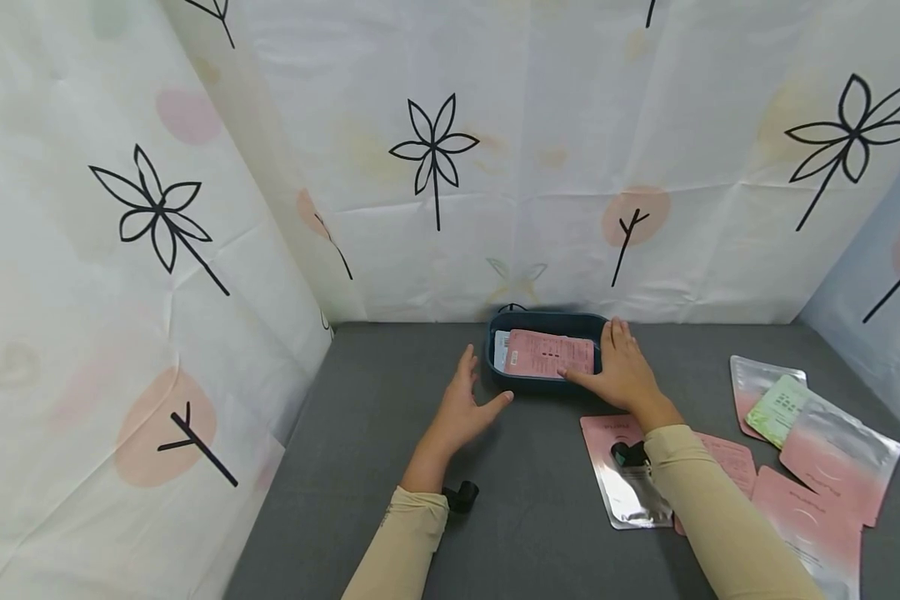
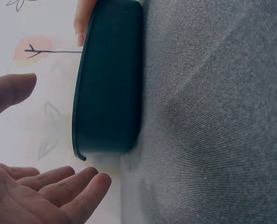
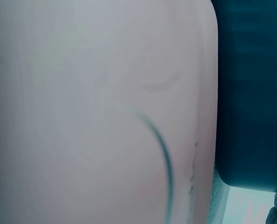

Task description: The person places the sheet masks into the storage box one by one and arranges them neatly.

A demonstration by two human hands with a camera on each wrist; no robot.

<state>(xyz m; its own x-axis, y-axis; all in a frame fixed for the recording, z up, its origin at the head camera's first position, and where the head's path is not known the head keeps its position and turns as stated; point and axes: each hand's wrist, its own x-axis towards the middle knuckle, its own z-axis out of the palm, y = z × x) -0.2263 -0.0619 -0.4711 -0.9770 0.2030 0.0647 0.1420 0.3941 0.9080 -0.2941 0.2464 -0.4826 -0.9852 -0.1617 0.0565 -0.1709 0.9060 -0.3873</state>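
Observation:
A dark teal bin [image 1: 547,385] stands at the back of the grey table. Inside it lie a pink packet [image 1: 543,354] and, partly under that, a light blue packet [image 1: 500,350]. My right hand [image 1: 622,375] rests at the bin's right end, fingers extended along the rim and thumb reaching over the front edge towards the pink packet. My left hand [image 1: 461,412] is spread just left of the bin, holding nothing. In the left wrist view its fingers [image 2: 66,186] and thumb are apart from the bin's wall [image 2: 110,84].
A pink and silver packet [image 1: 630,492] lies beneath my right wrist. Farther right are several overlapping pink packets [image 1: 810,525] and a green packet [image 1: 780,408]. A patterned white cloth [image 1: 540,167] hangs behind the table and on both sides.

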